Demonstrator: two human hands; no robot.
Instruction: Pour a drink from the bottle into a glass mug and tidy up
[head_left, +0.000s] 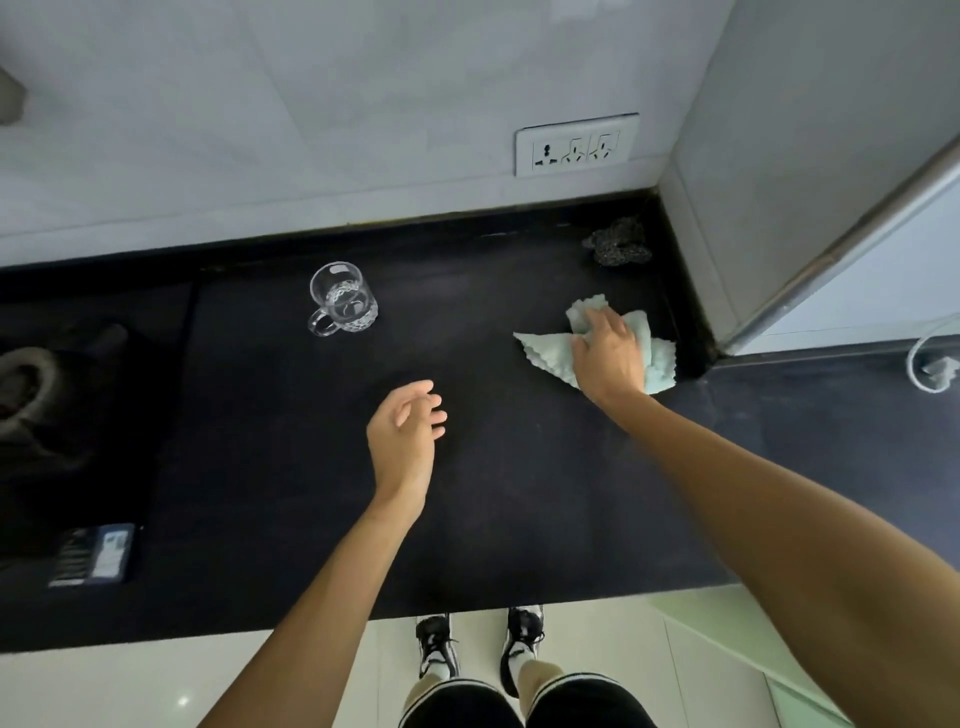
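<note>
Black stone kitchen counter (467, 519) tucked into a corner with pale wall tiles, a socket plate (576, 144) on the back wall, and what looks like a fridge side on the right, so that's where I'm working. My right hand (608, 353) is pressed flat on a pale green cloth (660, 358), fingers curled over a bunched bit of it, near the right end of the counter by the corner. My left hand (405, 426) is just hanging over the middle of the counter, fingers loosely spread, holding nothing. The glass mug (343, 300) sits well apart to the left, towards the back wall, handle pointing at me, and I think there's clear liquid in it but it's honestly hard to tell through the patterned glass. So I'd say I'm on the wipe-up part. Best way to do it imo: keep the palm flat so more of the cloth touches the stone, sweep in overlapping passes away from the mug so I don't clip it, and get into that back corner where drips hide. Stuff I can't make out: the bottle isn't in view at all, any spill is basically invisible on black stone, the dark scrubby lump (618, 244) in the far corner is a guess, and the hob (31, 384) on the left is cut off
</note>
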